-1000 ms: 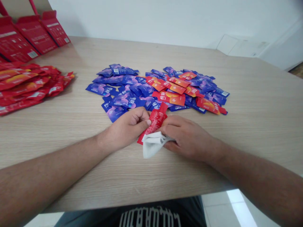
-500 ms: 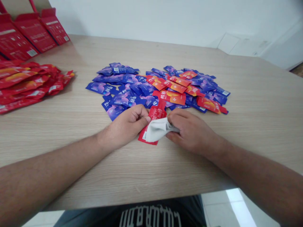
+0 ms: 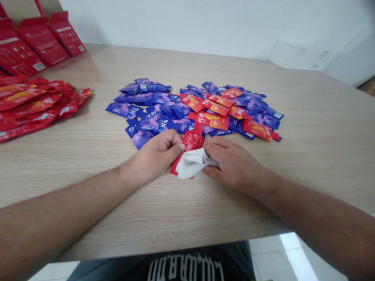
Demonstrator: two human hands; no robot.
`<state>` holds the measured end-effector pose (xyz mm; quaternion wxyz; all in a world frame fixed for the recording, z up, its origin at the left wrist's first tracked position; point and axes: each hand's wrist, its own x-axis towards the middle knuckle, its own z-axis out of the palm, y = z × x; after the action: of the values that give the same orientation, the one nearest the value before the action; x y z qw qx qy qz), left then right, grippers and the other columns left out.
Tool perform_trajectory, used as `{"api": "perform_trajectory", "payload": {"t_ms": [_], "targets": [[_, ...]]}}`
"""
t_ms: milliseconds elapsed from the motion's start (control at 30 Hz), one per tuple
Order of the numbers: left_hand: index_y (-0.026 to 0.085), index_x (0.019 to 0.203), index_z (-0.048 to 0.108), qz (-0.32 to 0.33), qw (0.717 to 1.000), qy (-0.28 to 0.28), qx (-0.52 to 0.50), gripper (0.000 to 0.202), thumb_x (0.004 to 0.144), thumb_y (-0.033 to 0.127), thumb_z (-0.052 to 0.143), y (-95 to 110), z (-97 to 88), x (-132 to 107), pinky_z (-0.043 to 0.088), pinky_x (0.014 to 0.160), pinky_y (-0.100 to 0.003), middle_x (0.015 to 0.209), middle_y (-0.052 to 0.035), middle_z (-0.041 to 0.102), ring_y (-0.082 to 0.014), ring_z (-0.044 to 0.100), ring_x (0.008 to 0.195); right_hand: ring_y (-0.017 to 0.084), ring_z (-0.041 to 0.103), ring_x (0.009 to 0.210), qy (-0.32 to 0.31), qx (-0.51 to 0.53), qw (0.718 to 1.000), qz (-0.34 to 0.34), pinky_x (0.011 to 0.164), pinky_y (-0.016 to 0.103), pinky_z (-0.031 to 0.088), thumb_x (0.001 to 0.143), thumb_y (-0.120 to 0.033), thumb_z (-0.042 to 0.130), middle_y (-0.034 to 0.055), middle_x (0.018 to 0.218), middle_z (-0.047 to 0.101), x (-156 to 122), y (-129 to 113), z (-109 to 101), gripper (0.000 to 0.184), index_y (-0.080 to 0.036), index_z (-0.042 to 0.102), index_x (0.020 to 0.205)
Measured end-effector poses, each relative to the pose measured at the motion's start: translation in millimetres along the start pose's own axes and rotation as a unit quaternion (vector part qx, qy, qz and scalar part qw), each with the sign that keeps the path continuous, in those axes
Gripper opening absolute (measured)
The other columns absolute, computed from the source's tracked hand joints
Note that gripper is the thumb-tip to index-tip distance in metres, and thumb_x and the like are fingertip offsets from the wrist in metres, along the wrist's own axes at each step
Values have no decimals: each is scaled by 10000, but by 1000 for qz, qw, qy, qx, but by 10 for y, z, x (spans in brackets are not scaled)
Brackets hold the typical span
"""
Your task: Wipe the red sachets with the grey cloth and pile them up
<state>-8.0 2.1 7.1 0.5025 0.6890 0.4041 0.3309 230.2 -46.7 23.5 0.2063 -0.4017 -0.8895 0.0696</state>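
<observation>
My left hand (image 3: 156, 154) pinches a red sachet (image 3: 190, 145) between thumb and fingers, near the middle of the table's front part. A white cloth (image 3: 191, 163) covers the sachet's lower half, gripped by my right hand (image 3: 231, 163) from the right. The sachet's bottom corner pokes out below the cloth. Just beyond both hands lies a loose pile of blue sachets (image 3: 155, 124) mixed with red-orange sachets (image 3: 209, 121), and the nearest ones nearly reach my left fingers.
A heap of red sachets (image 3: 29, 103) lies at the left on the light wood table (image 3: 293, 117). Several red cartons (image 3: 42, 41) stand open at the far left corner. A white wall runs behind the table.
The white cloth has moved up over the sachet's lower half, and my right hand has shifted farther up the table with it. My left hand still pinches the sachet.
</observation>
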Motion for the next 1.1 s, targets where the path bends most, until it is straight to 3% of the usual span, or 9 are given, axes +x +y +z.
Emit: {"api": "perform_trajectory", "payload": {"t_ms": [133,333,500,700,867,1000,1100], "targets": [[190,882,564,7,1000,0,2,190,978,345,618,20,7,-7,391,553,-236,739,23,591,-110,481,606,247,629,989,-46,4,997,-64,884,376,503,971,-235,664,79,1069,691,-9,-36,-2,60,-210,639,1019],[192,871,554,10,1000,-13,6,182,969,328,624,18,12,-6,387,550,-232,729,28,576,-108,480,602,244,622,937,48,-9,998,43,831,360,501,953,-304,713,85,1010,679,18,72,-39,158,-214,585,934],[193,874,550,7,999,-29,20,174,980,321,600,26,-6,-11,363,531,-234,718,31,560,-107,460,586,238,621,944,-10,7,1000,-16,833,351,486,952,-265,699,69,1011,668,8,42,-25,124,-222,585,932],[195,841,514,27,998,-63,0,222,983,327,623,13,-19,-13,366,557,-234,724,25,568,-106,464,610,240,606,868,106,-31,990,88,751,346,454,951,-372,722,60,924,659,46,198,-102,219,-218,575,902],[191,855,544,29,997,-66,22,222,986,350,626,7,-29,-9,348,536,-233,712,23,565,-108,465,597,232,596,857,55,-8,997,46,749,343,451,970,-381,700,65,952,667,50,190,-114,205,-222,588,905],[192,842,527,34,997,-71,16,220,984,334,617,22,-24,-19,374,548,-231,726,20,572,-105,473,605,230,591,816,115,-18,989,87,728,342,443,956,-423,716,49,882,654,63,224,-129,249,-219,594,883],[190,835,531,37,997,-67,23,219,982,327,617,39,-17,-28,368,541,-226,719,21,568,-104,466,602,227,588,811,100,-18,991,83,715,337,437,956,-435,707,51,885,656,67,245,-131,255,-217,598,880]]}}
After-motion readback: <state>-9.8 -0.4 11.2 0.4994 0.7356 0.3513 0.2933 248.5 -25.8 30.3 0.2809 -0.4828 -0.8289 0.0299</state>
